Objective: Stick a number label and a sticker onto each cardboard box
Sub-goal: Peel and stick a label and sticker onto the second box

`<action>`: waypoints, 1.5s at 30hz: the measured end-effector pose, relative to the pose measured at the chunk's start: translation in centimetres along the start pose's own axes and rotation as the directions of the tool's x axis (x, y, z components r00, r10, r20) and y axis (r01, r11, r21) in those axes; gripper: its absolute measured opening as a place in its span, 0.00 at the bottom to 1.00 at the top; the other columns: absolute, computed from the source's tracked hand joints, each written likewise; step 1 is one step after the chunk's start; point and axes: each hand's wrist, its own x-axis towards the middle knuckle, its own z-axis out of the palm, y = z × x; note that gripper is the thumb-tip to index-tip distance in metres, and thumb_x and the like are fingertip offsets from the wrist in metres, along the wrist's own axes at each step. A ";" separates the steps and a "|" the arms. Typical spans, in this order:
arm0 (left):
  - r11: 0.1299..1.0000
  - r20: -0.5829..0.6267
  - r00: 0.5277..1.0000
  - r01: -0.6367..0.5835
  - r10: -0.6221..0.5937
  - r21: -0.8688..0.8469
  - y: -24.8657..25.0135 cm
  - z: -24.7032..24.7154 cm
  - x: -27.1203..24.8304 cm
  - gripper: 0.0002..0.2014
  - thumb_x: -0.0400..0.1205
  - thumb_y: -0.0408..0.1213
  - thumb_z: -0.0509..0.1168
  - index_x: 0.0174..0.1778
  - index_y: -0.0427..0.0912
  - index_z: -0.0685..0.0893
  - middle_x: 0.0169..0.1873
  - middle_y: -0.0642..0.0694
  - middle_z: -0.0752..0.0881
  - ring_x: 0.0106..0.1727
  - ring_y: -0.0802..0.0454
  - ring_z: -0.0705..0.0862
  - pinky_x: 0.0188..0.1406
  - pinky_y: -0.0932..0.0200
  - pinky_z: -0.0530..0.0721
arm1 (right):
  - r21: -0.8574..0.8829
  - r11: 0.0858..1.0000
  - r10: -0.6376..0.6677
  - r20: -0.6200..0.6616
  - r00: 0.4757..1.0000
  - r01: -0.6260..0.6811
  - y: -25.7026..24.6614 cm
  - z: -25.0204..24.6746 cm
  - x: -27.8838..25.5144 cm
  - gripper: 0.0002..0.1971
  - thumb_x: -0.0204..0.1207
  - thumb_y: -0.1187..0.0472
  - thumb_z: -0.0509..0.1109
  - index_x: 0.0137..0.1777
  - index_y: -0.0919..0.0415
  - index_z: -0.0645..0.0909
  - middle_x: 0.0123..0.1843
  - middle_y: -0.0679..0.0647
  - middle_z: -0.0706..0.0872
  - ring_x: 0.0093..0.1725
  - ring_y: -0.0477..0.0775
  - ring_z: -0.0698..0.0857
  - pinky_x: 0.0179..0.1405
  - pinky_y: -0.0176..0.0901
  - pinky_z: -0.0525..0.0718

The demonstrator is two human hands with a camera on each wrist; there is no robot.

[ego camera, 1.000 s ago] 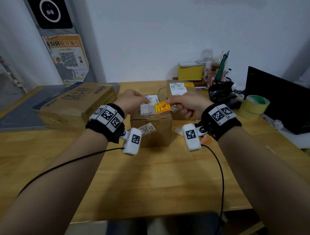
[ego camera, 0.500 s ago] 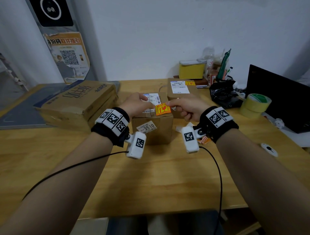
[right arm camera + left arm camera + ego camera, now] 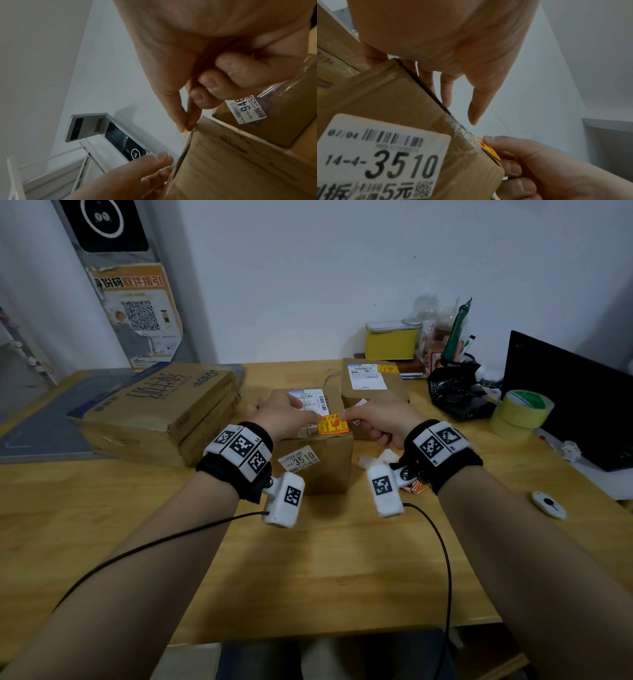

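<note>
Indoors, a wooden desk (image 3: pixel 308 577) meets a white wall (image 3: pixel 308 268) at twelve o'clock; right hand (image 3: pixel 383 419) pinches sticker (image 3: pixel 333 425) on box (image 3: pixel 322 460), left hand (image 3: pixel 281 414) lies flat, fingers straight.

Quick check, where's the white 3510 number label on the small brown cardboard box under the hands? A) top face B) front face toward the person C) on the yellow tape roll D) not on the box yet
B: the white 3510 number label sits stuck on the small brown cardboard box's front face, below the orange sticker at the top edge.

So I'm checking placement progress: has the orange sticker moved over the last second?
Yes. The orange sticker has come down onto the small box's top near edge.
</note>
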 end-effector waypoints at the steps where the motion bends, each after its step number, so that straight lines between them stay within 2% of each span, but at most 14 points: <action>1: 1.000 -0.003 1.000 -0.003 0.003 0.009 0.1 0.1 -0.1 0.31 0.73 0.58 0.75 0.71 0.50 0.80 0.72 0.42 0.75 0.75 0.39 0.64 0.72 0.44 0.71 | -0.017 1.000 -0.003 -0.006 1.000 0.003 -0.1 0.0 0.0 0.15 0.74 0.51 0.81 0.52 0.56 0.82 0.27 0.50 0.71 0.21 0.46 0.65 0.17 0.33 0.61; 10: 0.994 0.003 1.000 -0.008 0.008 0.105 0.5 0.3 -0.6 0.32 0.74 0.58 0.76 0.72 0.50 0.78 0.75 0.42 0.71 0.77 0.38 0.61 0.71 0.46 0.68 | -0.170 0.982 -0.095 -0.085 0.992 0.080 -0.3 0.0 0.0 0.16 0.71 0.49 0.83 0.48 0.60 0.84 0.29 0.57 0.74 0.20 0.52 0.67 0.17 0.35 0.64; 17: 0.996 0.014 1.000 0.006 -0.007 0.085 0.5 0.2 -0.7 0.32 0.73 0.57 0.78 0.71 0.51 0.79 0.74 0.41 0.71 0.76 0.38 0.62 0.74 0.39 0.71 | -0.247 0.963 -0.142 -0.123 0.982 0.108 -0.9 -0.7 -1.1 0.19 0.73 0.49 0.80 0.46 0.69 0.91 0.26 0.53 0.80 0.18 0.49 0.70 0.15 0.32 0.65; 19: 0.997 0.012 1.000 0.011 -0.012 0.074 0.4 0.2 -0.6 0.32 0.72 0.57 0.78 0.70 0.51 0.80 0.74 0.41 0.71 0.76 0.38 0.61 0.75 0.39 0.71 | -0.271 0.956 -0.160 -0.174 0.972 0.108 -1.2 -1.2 -1.2 0.17 0.73 0.50 0.80 0.43 0.68 0.89 0.25 0.53 0.82 0.15 0.47 0.70 0.14 0.31 0.65; 21: 0.998 0.004 1.000 0.016 -0.017 0.059 0.4 0.2 -0.6 0.31 0.71 0.57 0.79 0.69 0.52 0.80 0.73 0.41 0.72 0.76 0.38 0.62 0.74 0.38 0.71 | -0.240 0.965 -0.159 -0.205 0.966 0.108 -1.3 -1.5 -1.2 0.16 0.73 0.51 0.80 0.47 0.65 0.87 0.29 0.55 0.84 0.15 0.46 0.72 0.12 0.29 0.65; 23: 0.998 0.006 1.000 0.017 -0.018 0.055 0.4 0.3 -0.7 0.31 0.71 0.57 0.79 0.69 0.52 0.80 0.73 0.41 0.72 0.75 0.38 0.62 0.73 0.38 0.72 | -0.170 0.981 -0.117 -0.163 0.980 0.089 -1.1 -1.0 -1.4 0.20 0.75 0.47 0.78 0.56 0.63 0.87 0.36 0.53 0.85 0.24 0.47 0.78 0.16 0.31 0.68; 26: 0.999 0.006 1.000 0.016 -0.016 0.029 0.3 0.2 -0.7 0.31 0.71 0.57 0.78 0.69 0.51 0.80 0.71 0.41 0.74 0.75 0.39 0.63 0.73 0.39 0.74 | -0.136 0.990 -0.038 -0.002 0.999 0.038 -0.6 0.8 -2.2 0.31 0.74 0.35 0.75 0.71 0.54 0.81 0.57 0.52 0.87 0.47 0.53 0.88 0.32 0.42 0.81; 29: 1.000 -0.005 1.000 0.016 -0.016 0.005 -0.1 0.0 -0.8 0.31 0.72 0.56 0.77 0.70 0.50 0.81 0.69 0.41 0.76 0.75 0.41 0.63 0.74 0.42 0.73 | -0.147 0.989 -0.005 0.070 0.998 0.016 -0.1 2.5 -2.3 0.37 0.69 0.29 0.76 0.72 0.51 0.78 0.64 0.50 0.86 0.56 0.55 0.87 0.43 0.50 0.86; 31: 1.000 -0.012 1.000 0.017 -0.017 -0.022 -0.3 -0.1 -0.9 0.30 0.73 0.55 0.77 0.70 0.50 0.81 0.68 0.42 0.76 0.76 0.42 0.62 0.75 0.43 0.72 | -0.128 0.992 -0.010 0.057 0.998 0.017 0.0 3.0 -2.2 0.35 0.68 0.31 0.78 0.69 0.49 0.78 0.63 0.49 0.87 0.57 0.53 0.85 0.43 0.49 0.85; 34: 0.998 -0.027 1.000 0.001 -0.003 -0.064 -0.4 -0.1 -1.2 0.24 0.75 0.51 0.76 0.66 0.50 0.82 0.62 0.45 0.77 0.75 0.43 0.63 0.76 0.45 0.71 | -0.092 0.996 -0.015 0.067 0.998 0.021 0.0 3.1 -2.6 0.19 0.71 0.38 0.81 0.52 0.44 0.77 0.53 0.46 0.87 0.51 0.51 0.85 0.45 0.50 0.81; 37: 0.994 -0.027 1.000 -0.005 0.002 -0.106 -0.5 -0.1 -1.4 0.22 0.77 0.48 0.76 0.65 0.49 0.83 0.51 0.50 0.74 0.76 0.44 0.63 0.76 0.46 0.71 | -0.083 0.996 -0.034 0.058 0.998 0.039 0.0 3.1 -3.0 0.18 0.72 0.40 0.81 0.45 0.43 0.73 0.49 0.43 0.85 0.51 0.51 0.84 0.48 0.51 0.81; 40: 0.992 -0.015 1.000 0.013 -0.015 -0.124 -0.3 -0.1 -1.8 0.23 0.77 0.47 0.76 0.67 0.49 0.82 0.57 0.46 0.74 0.76 0.44 0.63 0.76 0.48 0.72 | -0.080 0.996 -0.042 0.036 0.998 0.045 0.2 3.5 -3.1 0.18 0.71 0.38 0.80 0.45 0.43 0.75 0.49 0.43 0.85 0.55 0.53 0.84 0.49 0.51 0.80; 43: 0.982 -0.009 1.000 -0.007 0.005 -0.189 -0.1 -0.4 -2.2 0.23 0.79 0.41 0.75 0.69 0.44 0.81 0.47 0.51 0.73 0.57 0.55 0.71 0.64 0.61 0.75 | -0.089 0.995 -0.039 0.000 0.999 0.038 0.3 3.8 -3.1 0.23 0.68 0.34 0.80 0.54 0.46 0.78 0.52 0.46 0.88 0.53 0.51 0.86 0.42 0.47 0.79; 45: 0.980 -0.009 1.000 -0.019 0.017 -0.198 -0.1 -0.6 -2.3 0.23 0.80 0.38 0.75 0.71 0.41 0.81 0.43 0.53 0.70 0.47 0.58 0.67 0.56 0.65 0.73 | -0.067 0.997 -0.033 -0.018 0.999 0.032 0.2 3.8 -3.0 0.22 0.70 0.35 0.79 0.52 0.48 0.80 0.50 0.47 0.89 0.48 0.50 0.86 0.38 0.45 0.77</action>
